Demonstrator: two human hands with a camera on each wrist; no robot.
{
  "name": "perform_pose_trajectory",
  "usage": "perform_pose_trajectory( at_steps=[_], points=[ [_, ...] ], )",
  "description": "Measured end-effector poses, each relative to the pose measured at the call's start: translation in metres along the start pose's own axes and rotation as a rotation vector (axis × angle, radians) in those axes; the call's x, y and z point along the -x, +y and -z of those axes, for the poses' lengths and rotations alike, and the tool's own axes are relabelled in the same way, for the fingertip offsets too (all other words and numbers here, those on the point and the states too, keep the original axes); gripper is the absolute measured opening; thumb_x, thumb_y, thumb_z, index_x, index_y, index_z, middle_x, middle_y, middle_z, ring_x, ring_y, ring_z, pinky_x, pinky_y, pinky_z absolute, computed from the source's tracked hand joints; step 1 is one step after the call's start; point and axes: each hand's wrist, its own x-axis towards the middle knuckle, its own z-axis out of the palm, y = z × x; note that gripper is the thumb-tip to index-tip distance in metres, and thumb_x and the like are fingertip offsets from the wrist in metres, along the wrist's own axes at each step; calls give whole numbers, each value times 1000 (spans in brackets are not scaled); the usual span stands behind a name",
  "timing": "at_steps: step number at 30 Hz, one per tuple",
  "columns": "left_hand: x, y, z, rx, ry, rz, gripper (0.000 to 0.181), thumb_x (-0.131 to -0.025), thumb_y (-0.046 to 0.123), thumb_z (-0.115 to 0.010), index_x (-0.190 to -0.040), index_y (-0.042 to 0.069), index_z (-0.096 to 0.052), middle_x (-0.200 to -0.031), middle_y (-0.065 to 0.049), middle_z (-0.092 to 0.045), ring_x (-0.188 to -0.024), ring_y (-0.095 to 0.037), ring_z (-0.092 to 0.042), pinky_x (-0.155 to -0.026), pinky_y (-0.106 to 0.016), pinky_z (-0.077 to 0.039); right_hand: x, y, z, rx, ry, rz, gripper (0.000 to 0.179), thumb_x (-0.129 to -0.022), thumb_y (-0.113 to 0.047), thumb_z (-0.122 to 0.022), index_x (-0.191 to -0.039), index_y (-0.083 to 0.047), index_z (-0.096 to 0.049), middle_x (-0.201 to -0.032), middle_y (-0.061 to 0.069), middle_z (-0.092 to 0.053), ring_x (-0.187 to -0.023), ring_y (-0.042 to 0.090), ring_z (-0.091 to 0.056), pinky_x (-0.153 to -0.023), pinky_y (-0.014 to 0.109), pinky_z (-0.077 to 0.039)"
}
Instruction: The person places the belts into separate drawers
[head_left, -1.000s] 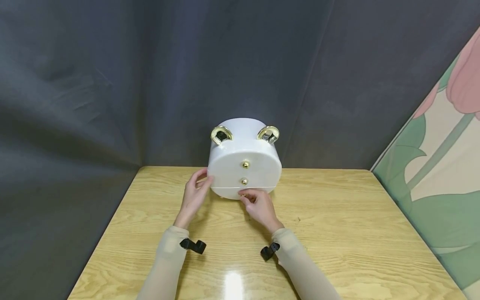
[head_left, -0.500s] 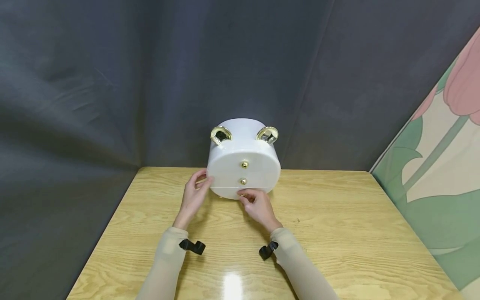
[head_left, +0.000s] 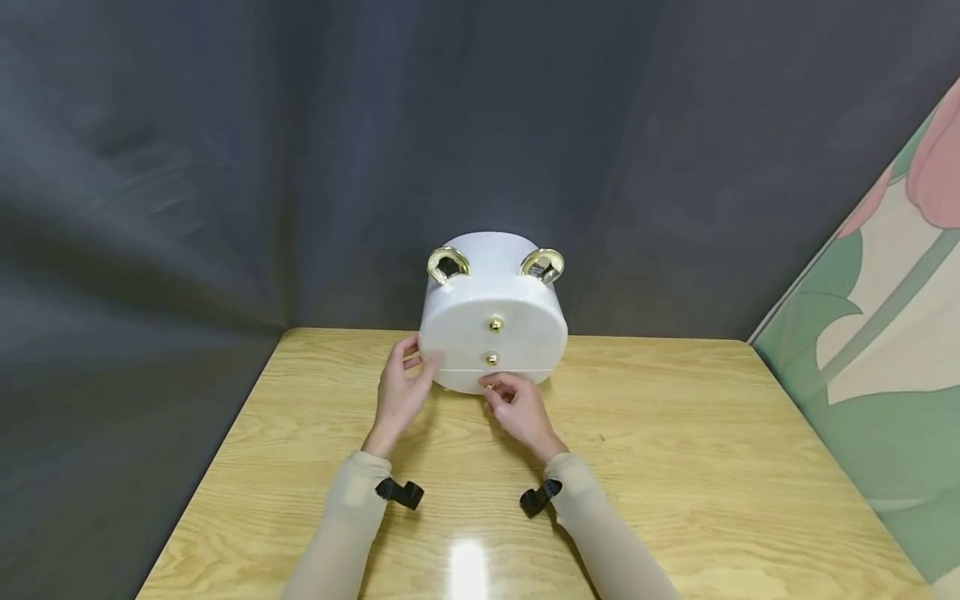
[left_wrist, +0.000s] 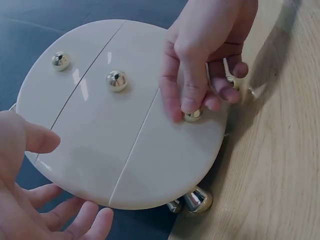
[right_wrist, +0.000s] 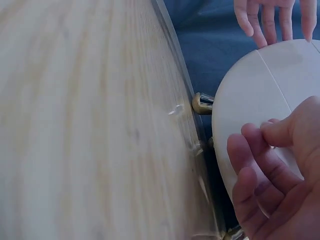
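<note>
A round white box (head_left: 450, 337) with a glossy front stands at the table's back edge. Two seams divide its front into three drawers, each bearing a round gold knob. The upper knob (head_left: 496, 324) and middle knob (head_left: 492, 358) are uncovered. My right hand (head_left: 521, 412) pinches the lowest knob (left_wrist: 193, 116) between thumb and fingers; the bottom drawer (left_wrist: 172, 150) sits flush with the front. At the box's left side is my left hand (head_left: 402, 387), thumb before the front face and fingers loosely extended along the rim. Whether that thumb touches the face, I cannot tell.
Two gold ring-shaped ears (head_left: 448, 265) rise from the box's top, and gold feet (left_wrist: 199, 200) support it. The wooden table (head_left: 675, 467) meets a dark curtain (head_left: 360, 167) behind. A tulip-patterned cloth (head_left: 892, 350) hangs at the right.
My left hand has shifted slightly rightward, its thumb a little farther over the box's front. My right hand keeps its pinch on the lowest knob. The head view has moved slightly.
</note>
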Motion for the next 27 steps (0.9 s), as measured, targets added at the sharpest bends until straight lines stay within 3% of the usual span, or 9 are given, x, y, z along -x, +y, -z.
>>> perform_pose_trajectory(
  at_steps=[9, 14, 18, 22, 24, 27],
  points=[
    [1, 4, 6, 5, -70, 39, 60, -106, 27, -66, -158, 8, -44, -156, -19, -52, -140, -41, -54, -113, -56, -50, 5, 7, 7, -70, -83, -10, 20, -102, -4, -67, -120, -5, -78, -77, 20, -75, -57, 31, -65, -48, 22, -47],
    [-2, 5, 6, 35, -103, 59, 61, -106, 27, -67, -159, 8, -43, -158, -19, -49, -142, -42, -52, -113, -56, -50, 10, 4, 13, -93, -96, -15, 23, -104, -6, -65, -124, -5, -77, -80, 21, -75, -59, 34, -66, -49, 22, -49],
    [-2, 11, 10, 48, -91, 76, 69, -106, 30, -66, -164, 9, -34, -167, -19, -34, -147, -43, -46, -117, -58, -47, 14, -2, 23, -103, -105, -18, 25, -105, -7, -64, -126, -2, -76, -82, 23, -74, -61, 33, -67, -51, 25, -52],
    [2, 30, 20, 64, -34, 23, 72, -106, 33, -64, -166, 12, -30, -172, -17, -24, -151, -42, -41, -118, -59, -45, 16, -11, 34, -110, -98, -34, 24, -105, -8, -65, -125, 1, -76, -84, 26, -73, -60, 31, -67, -49, 30, -53],
    [6, 40, 27, 75, -16, -19, 69, -107, 31, -65, -165, 12, -34, -171, -15, -28, -150, -41, -42, -117, -59, -46, 15, -17, 39, -78, -93, -34, 25, -105, -11, -67, -124, 2, -76, -84, 24, -75, -60, 32, -68, -50, 31, -55],
    [14, 44, 36, 35, -41, -66, 59, -107, 27, -65, -160, 11, -43, -166, -15, -38, -148, -41, -45, -116, -58, -47, 17, -32, 48, 40, -88, -29, 27, -105, -17, -68, -125, -1, -76, -88, 16, -79, -65, 32, -71, -54, 28, -57]
  ],
)
